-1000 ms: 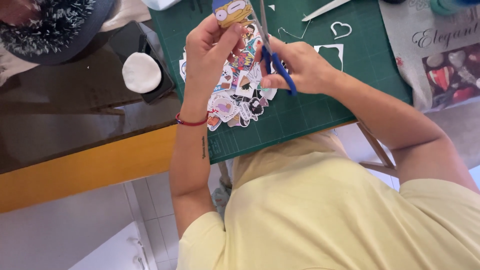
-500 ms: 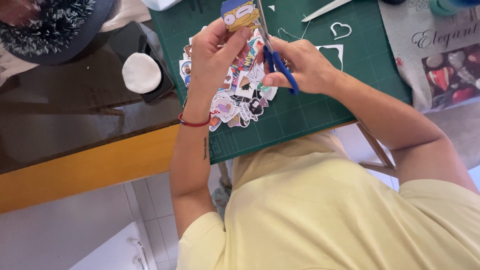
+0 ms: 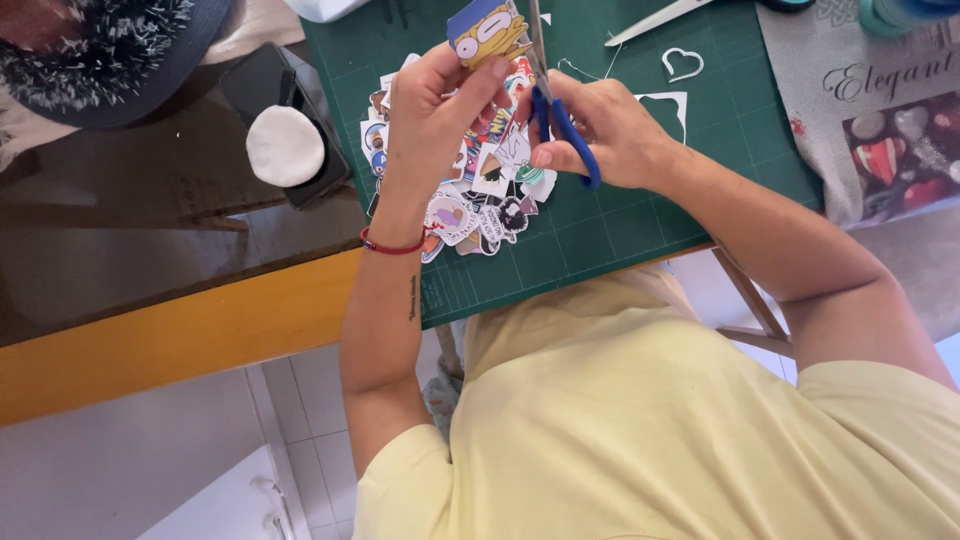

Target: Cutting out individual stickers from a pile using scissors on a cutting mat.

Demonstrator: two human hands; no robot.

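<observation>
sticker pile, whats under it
The sticker pile lies on the green cutting mat. The left hand covers its upper part, so what's beneath there is hidden.

This looks like a home craft corner rather than a workshop: a green gridded cutting mat lies under the hands on a dark glass-topped table with a yellow wooden edge. Cut-out cartoon stickers are heaped on the mat just below the hands, with paper offcuts beyond the right hand. White floor tiles show beneath the table.
</observation>
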